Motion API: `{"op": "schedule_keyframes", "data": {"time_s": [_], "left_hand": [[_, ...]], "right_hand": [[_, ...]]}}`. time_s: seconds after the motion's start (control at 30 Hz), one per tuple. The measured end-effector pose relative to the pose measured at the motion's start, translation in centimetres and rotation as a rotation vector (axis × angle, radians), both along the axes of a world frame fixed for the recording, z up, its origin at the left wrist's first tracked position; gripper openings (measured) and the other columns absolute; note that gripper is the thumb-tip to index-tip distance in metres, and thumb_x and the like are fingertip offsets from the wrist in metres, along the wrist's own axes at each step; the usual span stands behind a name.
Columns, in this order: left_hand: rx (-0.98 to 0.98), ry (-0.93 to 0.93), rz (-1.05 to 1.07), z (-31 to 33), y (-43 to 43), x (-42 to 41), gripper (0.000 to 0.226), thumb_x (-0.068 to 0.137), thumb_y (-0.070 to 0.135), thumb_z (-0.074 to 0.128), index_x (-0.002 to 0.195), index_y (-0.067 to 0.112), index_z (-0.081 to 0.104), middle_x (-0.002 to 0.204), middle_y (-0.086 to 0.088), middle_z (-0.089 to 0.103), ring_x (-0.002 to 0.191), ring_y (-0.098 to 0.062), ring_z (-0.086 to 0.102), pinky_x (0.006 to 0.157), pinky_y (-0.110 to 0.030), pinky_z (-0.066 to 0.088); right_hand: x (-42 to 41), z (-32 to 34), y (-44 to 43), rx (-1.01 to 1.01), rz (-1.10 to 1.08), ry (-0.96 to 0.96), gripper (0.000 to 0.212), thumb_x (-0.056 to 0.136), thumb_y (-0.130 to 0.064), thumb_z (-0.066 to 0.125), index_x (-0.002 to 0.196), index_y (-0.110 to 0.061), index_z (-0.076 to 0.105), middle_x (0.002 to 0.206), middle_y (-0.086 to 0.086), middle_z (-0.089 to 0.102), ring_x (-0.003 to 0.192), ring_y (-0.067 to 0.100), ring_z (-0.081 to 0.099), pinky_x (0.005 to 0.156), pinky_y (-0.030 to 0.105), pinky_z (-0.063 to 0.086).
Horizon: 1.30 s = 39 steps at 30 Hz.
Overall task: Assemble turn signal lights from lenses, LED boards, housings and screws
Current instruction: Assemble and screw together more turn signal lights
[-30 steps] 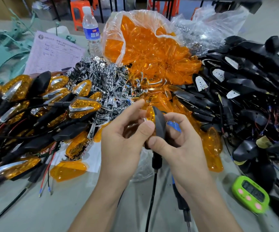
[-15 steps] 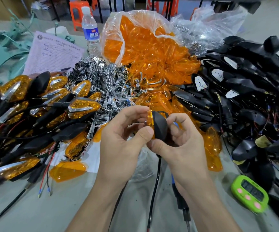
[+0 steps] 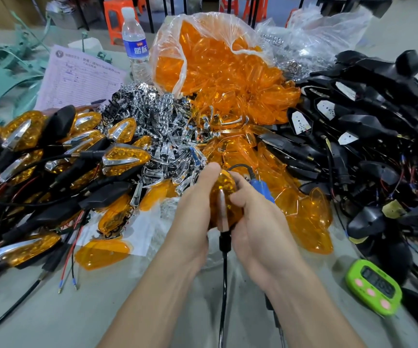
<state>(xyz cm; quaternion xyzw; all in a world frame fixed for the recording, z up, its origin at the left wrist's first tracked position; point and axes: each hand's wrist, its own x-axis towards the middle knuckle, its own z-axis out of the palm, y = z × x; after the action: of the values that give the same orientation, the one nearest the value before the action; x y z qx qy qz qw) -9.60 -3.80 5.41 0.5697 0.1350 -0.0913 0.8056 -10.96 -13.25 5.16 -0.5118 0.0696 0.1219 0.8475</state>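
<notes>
amber-lensed black turn signal light [image 3: 224, 197] now lens-up, was back-up | left hand [image 3: 190, 212] and right hand [image 3: 260, 227] fingers [image 3: 208, 178] curl round it | green plastic timer [image 3: 373, 287] right of light

Bare desk [image 3: 89, 320] lies open in front; heaps of finished lights [image 3: 125, 156], orange lenses [image 3: 228, 79] and black housings [image 3: 368, 126] crowd left, centre and right.

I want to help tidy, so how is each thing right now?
Light, held above the table, orange side facing the camera.
Left hand, gripping the light.
Right hand, gripping the light.
Bottle, upright, capped.
Bag, open, lenses spilling out.
Timer, lying flat, digits showing.
</notes>
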Motion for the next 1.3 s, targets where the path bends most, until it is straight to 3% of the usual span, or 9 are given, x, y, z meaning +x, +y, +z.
{"op": "schedule_keyframes", "data": {"time_s": [0.13,0.23,0.43,0.57,0.8,0.97,1.07,1.2,1.3], "left_hand": [[-0.040,-0.042,0.094,-0.3,-1.1,0.4,0.052,0.068,0.064,0.066,0.089,0.017,0.071,0.090,-0.010,0.060,0.080,-0.026,0.054,0.062,-0.035,0.042],[-0.055,-0.024,0.074,-0.7,-0.9,1.4,0.058,0.075,0.054,0.066,0.101,0.003,0.073,0.090,-0.011,0.064,0.084,-0.026,0.063,0.062,-0.033,0.048],[-0.120,-0.070,0.035,-2.4,-1.2,3.6,0.041,0.064,0.054,0.071,0.085,0.019,0.081,0.077,-0.006,0.071,0.071,-0.019,0.070,0.060,-0.030,0.055],[-0.111,-0.055,0.149,-3.5,-1.5,4.4,0.031,0.061,0.043,0.071,0.081,0.022,0.082,0.067,0.002,0.068,0.059,-0.012,0.064,0.045,-0.022,0.045],[-0.097,-0.015,0.172,-4.0,-1.7,4.6,0.028,0.053,0.045,0.076,0.071,0.024,0.076,0.069,-0.001,0.062,0.061,-0.017,0.057,0.050,-0.027,0.037],[-0.104,-0.027,0.049,-4.4,-1.2,4.3,0.026,0.080,0.044,0.078,0.086,0.019,0.078,0.079,-0.006,0.070,0.066,-0.019,0.068,0.050,-0.027,0.051],[-0.017,-0.100,-0.018,-4.2,-0.5,4.2,0.035,0.094,0.048,0.069,0.089,0.016,0.083,0.074,-0.002,0.074,0.059,-0.015,0.069,0.046,-0.025,0.051],[0.027,-0.152,-0.115,-4.4,-0.4,3.8,0.028,0.087,0.047,0.071,0.069,0.027,0.079,0.054,0.010,0.055,0.037,-0.003,0.042,0.033,-0.017,0.034],[-0.027,-0.194,-0.139,-4.6,-0.4,4.0,0.018,0.094,0.030,0.068,0.090,0.021,0.083,0.060,0.010,0.061,0.044,-0.002,0.048,0.037,-0.015,0.040]], "right_hand": [[1.0,0.0,0.9,-0.070,-0.042,0.026,0.032,0.104,-0.040,0.056,0.089,-0.018,0.076,0.078,-0.001,0.075,0.071,0.010,0.072,0.057,0.020,0.053],[2.1,-0.4,1.2,-0.073,-0.065,0.031,0.031,0.105,-0.035,0.057,0.098,-0.013,0.078,0.093,0.006,0.075,0.088,0.018,0.072,0.070,0.029,0.058],[3.6,-1.7,1.1,-0.054,-0.105,0.025,0.029,0.108,-0.026,0.050,0.107,-0.009,0.074,0.116,0.020,0.074,0.112,0.030,0.072,0.083,0.033,0.059],[4.3,-2.6,1.4,-0.033,-0.072,-0.006,0.045,0.108,-0.021,0.052,0.074,-0.027,0.081,0.081,-0.003,0.075,0.084,0.010,0.072,0.071,0.025,0.053],[4.6,-3.3,1.3,0.010,-0.089,0.009,0.043,0.106,-0.025,0.056,0.067,-0.018,0.072,0.059,-0.003,0.065,0.053,0.009,0.062,0.046,0.018,0.044],[4.3,-3.5,-0.4,-0.059,-0.036,0.012,0.040,0.107,-0.039,0.052,0.099,-0.007,0.075,0.099,0.014,0.079,0.096,0.031,0.077,0.069,0.034,0.059],[4.0,-3.2,-1.4,0.032,0.014,0.043,0.042,0.108,-0.038,0.050,0.095,-0.008,0.076,0.096,0.014,0.079,0.086,0.030,0.078,0.069,0.040,0.063],[4.2,-2.9,-2.2,0.162,0.051,0.121,0.051,0.107,-0.044,0.048,0.095,0.000,0.071,0.078,0.019,0.066,0.059,0.027,0.060,0.047,0.032,0.044],[4.4,-2.9,-2.7,0.226,0.041,0.146,0.049,0.108,-0.043,0.047,0.114,0.002,0.066,0.083,0.019,0.066,0.061,0.026,0.062,0.046,0.029,0.046]]}}
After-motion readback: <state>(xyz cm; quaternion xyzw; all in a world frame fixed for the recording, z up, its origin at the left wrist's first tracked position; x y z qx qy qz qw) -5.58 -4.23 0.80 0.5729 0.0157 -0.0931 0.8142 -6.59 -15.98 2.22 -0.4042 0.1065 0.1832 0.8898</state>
